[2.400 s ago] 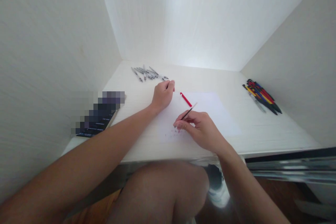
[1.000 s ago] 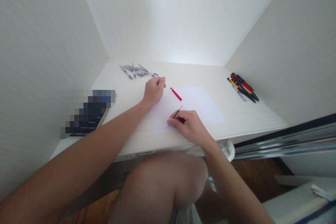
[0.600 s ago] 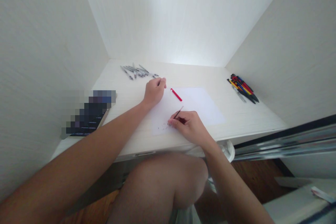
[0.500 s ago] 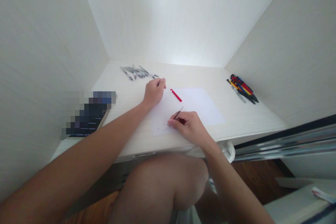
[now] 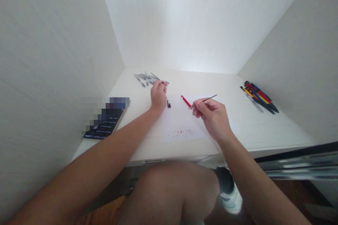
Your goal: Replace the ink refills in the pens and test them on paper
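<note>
In my right hand [image 5: 215, 116] I pinched a thin dark refill [image 5: 210, 98], its lower end close to the red tube [image 5: 186, 101] lying on the white paper [image 5: 182, 119]. My left hand [image 5: 157, 97] was curled near the grey pens [image 5: 144, 77], though I could not tell whether it gripped anything; a small black piece [image 5: 169, 104] lay beside it.

The back wall [image 5: 182, 21] is softly lit; the left wall [image 5: 58, 52] is shaded greyer; the margins are stretched, and the dark device [image 5: 107, 126] is partly pixelated.
</note>
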A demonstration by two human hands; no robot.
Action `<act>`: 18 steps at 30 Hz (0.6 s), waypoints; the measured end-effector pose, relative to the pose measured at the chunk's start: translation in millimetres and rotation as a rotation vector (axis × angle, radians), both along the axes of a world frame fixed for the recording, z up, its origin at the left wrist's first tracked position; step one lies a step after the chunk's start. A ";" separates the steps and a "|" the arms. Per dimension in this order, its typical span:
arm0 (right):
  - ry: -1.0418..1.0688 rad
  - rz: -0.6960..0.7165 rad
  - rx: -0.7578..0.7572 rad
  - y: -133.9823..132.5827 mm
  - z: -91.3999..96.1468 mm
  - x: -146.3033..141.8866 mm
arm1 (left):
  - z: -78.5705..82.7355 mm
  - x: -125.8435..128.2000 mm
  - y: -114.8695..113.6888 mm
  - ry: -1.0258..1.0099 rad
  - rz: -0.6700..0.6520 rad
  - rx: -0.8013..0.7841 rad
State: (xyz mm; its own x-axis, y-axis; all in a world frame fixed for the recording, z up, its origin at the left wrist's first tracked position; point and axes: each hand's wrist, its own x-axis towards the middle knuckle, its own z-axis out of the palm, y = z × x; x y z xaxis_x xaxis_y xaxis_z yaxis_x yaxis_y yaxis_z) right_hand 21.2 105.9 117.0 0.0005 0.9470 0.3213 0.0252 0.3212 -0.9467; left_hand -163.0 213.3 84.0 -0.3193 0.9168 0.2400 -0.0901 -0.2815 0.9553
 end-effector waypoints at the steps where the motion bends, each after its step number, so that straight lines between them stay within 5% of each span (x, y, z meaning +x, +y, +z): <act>1: 0.007 -0.002 0.019 10.7 12.0 -1.3 | 0.1 0.6 0.1 0.025 -0.004 0.010; 4: 0.013 -0.013 0.082 54.2 48.8 -7.5 | 0.5 1.6 -0.4 0.043 -0.023 0.029; 7: 0.088 0.005 0.065 103.7 64.7 -11.8 | 1.9 1.5 -2.0 -0.030 -0.046 0.030; 11: 0.256 0.021 -0.105 144.6 42.7 -8.4 | 3.7 1.4 -5.9 -0.091 -0.065 0.108; 18: 0.277 0.110 -0.249 146.9 6.4 3.4 | 7.7 4.5 -8.9 -0.120 -0.081 0.072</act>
State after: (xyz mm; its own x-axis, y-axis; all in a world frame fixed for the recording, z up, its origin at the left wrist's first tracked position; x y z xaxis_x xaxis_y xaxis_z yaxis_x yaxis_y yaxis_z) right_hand 24.5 252.8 123.4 -0.0508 0.9953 0.0831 -0.2645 0.0668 -0.9621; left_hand -158.6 204.5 91.6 -0.2752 0.9225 0.2708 -0.2278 -0.3362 0.9138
